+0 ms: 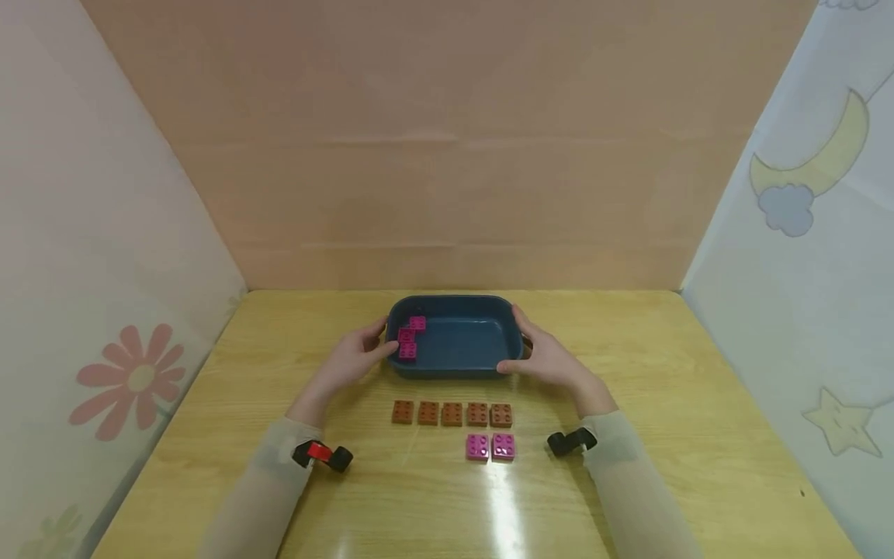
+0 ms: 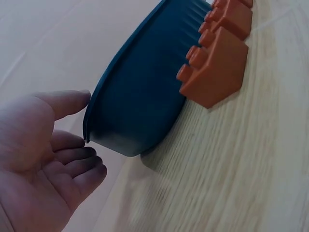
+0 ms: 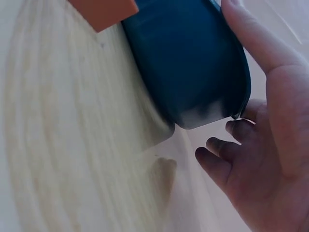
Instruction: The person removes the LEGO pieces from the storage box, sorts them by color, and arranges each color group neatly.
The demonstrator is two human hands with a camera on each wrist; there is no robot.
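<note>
A dark blue rectangular dish (image 1: 454, 373) with rounded corners stands at the back of the table. My left hand (image 1: 349, 362) holds its left end, thumb over the rim and the other fingers outside. The right hand (image 1: 553, 362) grips the opposite end, its thumb along the front right rim. In the left wrist view, thumb and fingers meet the edge of the dish (image 2: 135, 92). Inside, three magenta toy bricks (image 1: 408, 351) lie at the left end.
In front of the dish, several orange bricks (image 1: 452, 414) form a row, studs up. Two magenta bricks (image 1: 478, 446) sit side by side nearer the front, below the row's right end. The wooden table (image 1: 663, 373) is bounded by a tan back panel (image 1: 454, 194) and patterned side panels.
</note>
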